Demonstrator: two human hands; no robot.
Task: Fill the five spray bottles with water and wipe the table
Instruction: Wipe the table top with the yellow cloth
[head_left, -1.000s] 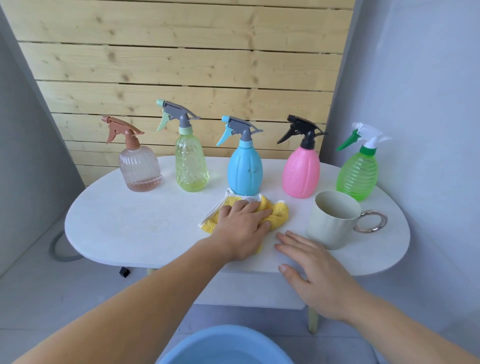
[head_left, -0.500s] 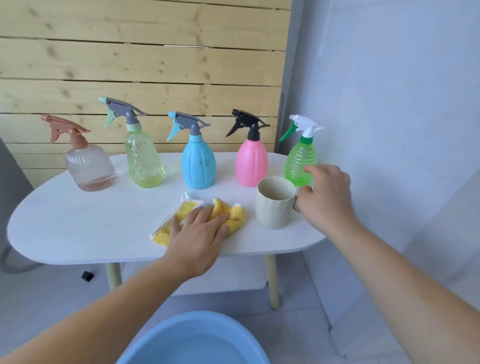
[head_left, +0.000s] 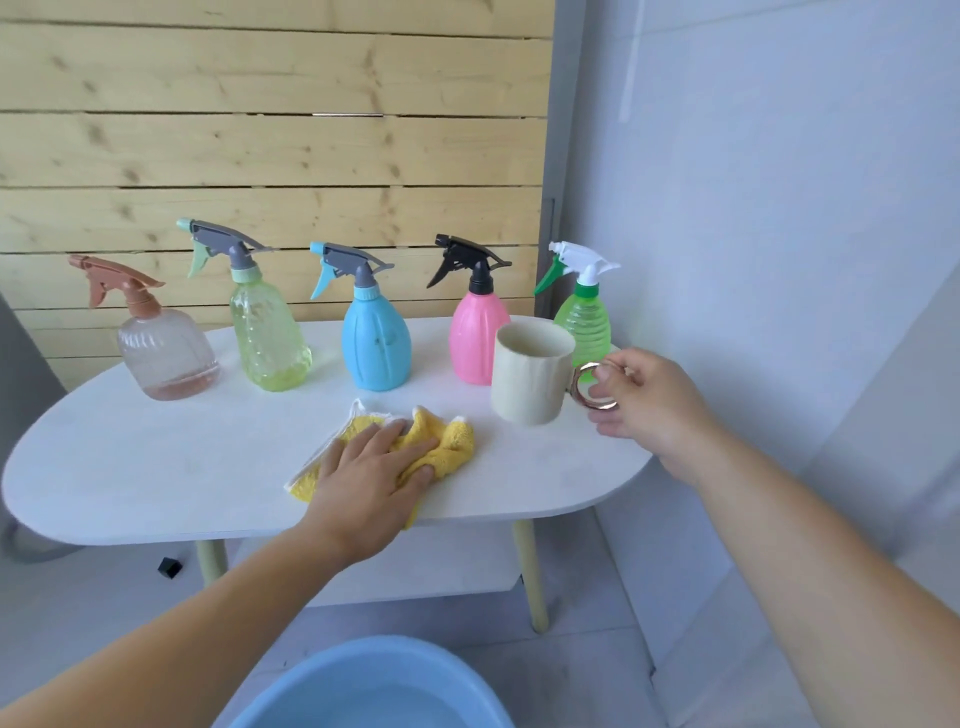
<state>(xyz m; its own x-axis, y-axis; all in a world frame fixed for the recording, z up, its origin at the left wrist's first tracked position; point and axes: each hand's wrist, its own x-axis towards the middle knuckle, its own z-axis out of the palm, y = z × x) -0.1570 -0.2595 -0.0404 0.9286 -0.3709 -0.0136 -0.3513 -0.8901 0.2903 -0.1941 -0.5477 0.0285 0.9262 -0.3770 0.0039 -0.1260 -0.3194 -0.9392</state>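
Now the right hand (head_left: 644, 400) has closed on the cream ribbed mug (head_left: 530, 379), thumb and fingers pinching its metal ring handle (head_left: 581, 395). A second ago that hand lay flat on the white oval table (head_left: 156, 467); half a second ago it was only reaching the handle. The mug looks tipped and just off the tabletop, in front of the pink bottle with the black trigger (head_left: 475, 338) and the ribbed green bottle with the white trigger (head_left: 584, 322). I judge it is headed for the blue plastic basin (head_left: 374, 691) below, to scoop water.

The left hand (head_left: 374, 467) has stayed put, fingers straight and pressing flat on the crumpled yellow cloth (head_left: 447, 441) near the table's front edge.

The five bottles stand in a row along the back, caps on, among them the clear bottle with the brown trigger (head_left: 166, 353), the yellow-green one (head_left: 267, 338) and the opaque blue one (head_left: 376, 343). The two see-through ones on the left hold only a little liquid, so filling seems barely begun.

No brand, label or writing is legible anywhere.
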